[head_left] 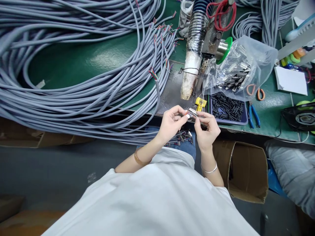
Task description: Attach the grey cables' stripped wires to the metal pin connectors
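Note:
My left hand (pixel 173 120) pinches the stripped wire ends of a cable, close to a small metal connector (pixel 192 112). That connector sits between the fingertips of my right hand (pixel 206 126), which is closed on it. The two hands almost meet at the table's front edge, just below a yellow clip-like piece (pixel 201 103). Fine solder wire hangs from above near them. On my lap lie several wired connectors (pixel 185 136) on their cables. How the wires meet the connector is too small to make out.
Grey cables (pixel 98 98) cover the left side. An exhaust hose (pixel 190 72) and solder spool (pixel 223 49) stand ahead. To the right are a bag of connectors (pixel 261 55), a tray of black parts (pixel 243 119), pliers (pixel 253 113) and a small fan (pixel 301 116). A cardboard box (pixel 248 170) stands below.

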`<state>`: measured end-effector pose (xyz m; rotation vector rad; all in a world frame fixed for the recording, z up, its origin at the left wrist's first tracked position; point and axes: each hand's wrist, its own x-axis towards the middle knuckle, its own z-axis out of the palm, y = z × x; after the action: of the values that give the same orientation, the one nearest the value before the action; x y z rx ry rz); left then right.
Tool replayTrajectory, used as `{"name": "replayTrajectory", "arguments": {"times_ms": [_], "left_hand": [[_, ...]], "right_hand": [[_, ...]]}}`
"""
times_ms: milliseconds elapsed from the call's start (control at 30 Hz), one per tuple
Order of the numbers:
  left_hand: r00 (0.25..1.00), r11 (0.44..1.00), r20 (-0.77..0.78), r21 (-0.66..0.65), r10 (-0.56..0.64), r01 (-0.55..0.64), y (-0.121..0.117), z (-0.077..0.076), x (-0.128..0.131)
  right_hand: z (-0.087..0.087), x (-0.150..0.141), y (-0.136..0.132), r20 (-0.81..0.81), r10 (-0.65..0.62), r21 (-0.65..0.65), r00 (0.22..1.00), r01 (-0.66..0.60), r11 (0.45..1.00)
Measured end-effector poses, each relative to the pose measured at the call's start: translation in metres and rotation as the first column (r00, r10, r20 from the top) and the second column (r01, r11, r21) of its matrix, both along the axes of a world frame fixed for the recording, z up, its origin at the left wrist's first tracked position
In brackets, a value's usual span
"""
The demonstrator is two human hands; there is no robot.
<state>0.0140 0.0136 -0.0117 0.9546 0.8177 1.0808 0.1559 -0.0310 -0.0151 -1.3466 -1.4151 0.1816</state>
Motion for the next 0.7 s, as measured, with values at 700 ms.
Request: {"name": "replayTrajectory", "arguments": {"times_ms": [700], "left_hand": [[0.948, 0.939, -0.175, 0.27, 0.266, -0.213, 0.011, 0.009, 0.015]], "right_hand": [[0.006, -0.001, 0.019, 0.143, -0.02, 0.123, 0.989, 0.003, 0.992]]}}
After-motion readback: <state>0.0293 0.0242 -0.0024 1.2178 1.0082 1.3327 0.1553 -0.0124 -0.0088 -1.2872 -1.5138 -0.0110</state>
